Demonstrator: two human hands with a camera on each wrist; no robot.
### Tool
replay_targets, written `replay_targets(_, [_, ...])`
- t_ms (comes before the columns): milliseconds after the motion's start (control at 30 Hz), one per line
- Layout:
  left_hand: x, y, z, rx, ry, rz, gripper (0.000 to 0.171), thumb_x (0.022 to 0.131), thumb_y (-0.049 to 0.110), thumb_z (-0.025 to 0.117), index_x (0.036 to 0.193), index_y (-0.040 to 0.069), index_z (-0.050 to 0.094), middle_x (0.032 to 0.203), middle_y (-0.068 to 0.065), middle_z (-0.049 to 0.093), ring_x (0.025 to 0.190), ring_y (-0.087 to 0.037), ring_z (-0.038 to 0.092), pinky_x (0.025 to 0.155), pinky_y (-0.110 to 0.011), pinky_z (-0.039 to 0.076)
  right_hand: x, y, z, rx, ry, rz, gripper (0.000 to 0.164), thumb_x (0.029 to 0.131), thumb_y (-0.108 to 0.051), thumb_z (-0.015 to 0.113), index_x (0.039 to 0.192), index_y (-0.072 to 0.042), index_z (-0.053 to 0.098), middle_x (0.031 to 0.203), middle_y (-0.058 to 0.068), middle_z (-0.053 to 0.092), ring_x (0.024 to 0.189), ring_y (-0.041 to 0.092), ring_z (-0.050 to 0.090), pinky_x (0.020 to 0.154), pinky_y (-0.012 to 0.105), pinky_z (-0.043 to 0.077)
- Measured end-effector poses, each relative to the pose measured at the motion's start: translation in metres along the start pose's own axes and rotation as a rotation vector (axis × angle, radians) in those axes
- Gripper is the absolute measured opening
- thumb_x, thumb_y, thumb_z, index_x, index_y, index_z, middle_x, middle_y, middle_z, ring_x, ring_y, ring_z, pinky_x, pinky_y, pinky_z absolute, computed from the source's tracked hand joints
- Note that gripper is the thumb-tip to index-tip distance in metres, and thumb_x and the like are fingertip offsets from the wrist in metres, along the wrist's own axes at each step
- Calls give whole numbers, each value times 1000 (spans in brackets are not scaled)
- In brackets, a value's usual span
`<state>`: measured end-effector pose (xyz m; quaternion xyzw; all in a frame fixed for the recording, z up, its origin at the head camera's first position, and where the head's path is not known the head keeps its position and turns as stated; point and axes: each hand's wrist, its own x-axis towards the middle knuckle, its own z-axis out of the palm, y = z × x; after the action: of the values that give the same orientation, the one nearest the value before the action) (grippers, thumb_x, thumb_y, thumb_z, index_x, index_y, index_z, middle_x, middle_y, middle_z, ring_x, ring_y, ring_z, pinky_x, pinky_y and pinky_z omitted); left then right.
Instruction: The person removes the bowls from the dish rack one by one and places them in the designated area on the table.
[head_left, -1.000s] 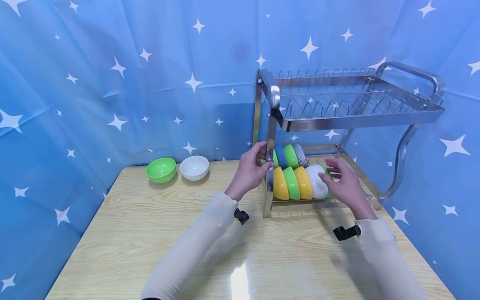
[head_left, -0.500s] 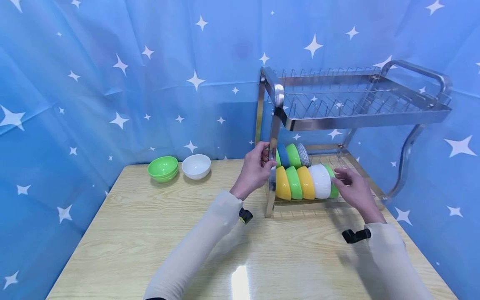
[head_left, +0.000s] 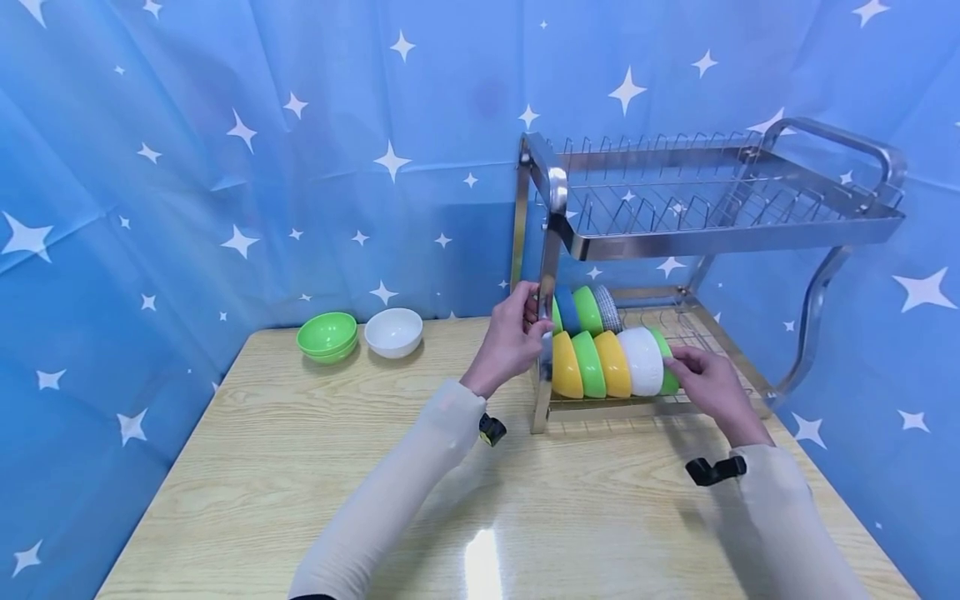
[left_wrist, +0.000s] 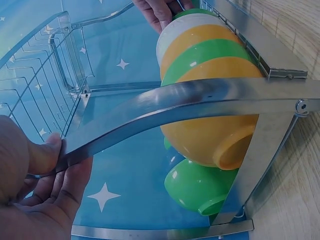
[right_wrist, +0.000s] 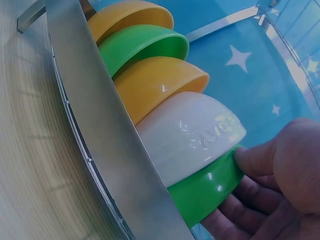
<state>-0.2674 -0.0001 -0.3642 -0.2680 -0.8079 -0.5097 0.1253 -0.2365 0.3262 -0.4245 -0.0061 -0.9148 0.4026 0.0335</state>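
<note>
My left hand (head_left: 512,342) grips the left front post (head_left: 549,271) of a two-tier metal dish rack, thumb and fingers wrapped round the bar in the left wrist view. At the right end of the lower tier's front row, my right hand (head_left: 714,385) pinches the rim of a green bowl (right_wrist: 212,187). That bowl stands on edge against a white bowl (right_wrist: 192,135). Further left in the row come a yellow bowl (head_left: 613,365), another green bowl (head_left: 588,365) and another yellow bowl (head_left: 566,365), all on edge.
Behind them stand a blue bowl (head_left: 567,310), a green bowl (head_left: 587,310) and a patterned bowl (head_left: 606,308). Two stacked green bowls (head_left: 327,335) and a white bowl (head_left: 393,332) sit at the table's back left. The rack's upper tier (head_left: 727,242) overhangs the bowls.
My right hand has moved off the white bowl to the right and now pinches the green end bowl. My left hand stays on the post. The head view has shifted slightly.
</note>
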Motion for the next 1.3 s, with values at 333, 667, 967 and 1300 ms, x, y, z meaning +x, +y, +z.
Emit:
replay_targets(333, [0, -2, 1, 13, 9, 0, 33, 99, 2, 65, 128, 9, 52, 91, -4, 58, 77, -12, 57, 66, -19, 51, 1, 3, 1, 70, -2, 31, 59, 108, -43, 48, 143, 4, 53, 132, 27, 62, 88, -7, 59, 73, 16, 55])
replay_targets(667, [0, -3, 2, -1, 12, 0, 31, 99, 3, 65, 127, 9, 53, 90, -4, 58, 75, -12, 57, 65, -19, 51, 0, 0, 1, 198, 0, 80, 59, 110, -37, 44, 150, 7, 43, 138, 27, 56, 89, -10, 60, 80, 15, 58])
replay_targets(967, [0, -5, 2, -1, 6, 12, 31, 99, 4, 65, 127, 8, 52, 89, -5, 57, 74, -12, 56, 65, -19, 50, 3, 8, -4, 556, 49, 98, 67, 107, -28, 54, 151, 17, 30, 105, -17, 59, 89, -7, 65, 82, 13, 57])
replay_targets(1300, [0, -5, 2, -7, 18, 27, 31, 98, 0, 65, 126, 7, 53, 89, -5, 59, 72, -10, 57, 63, -16, 50, 2, 7, -8, 598, 77, 133, 61, 106, -29, 56, 148, 11, 38, 108, -13, 56, 90, -5, 65, 82, 12, 57])
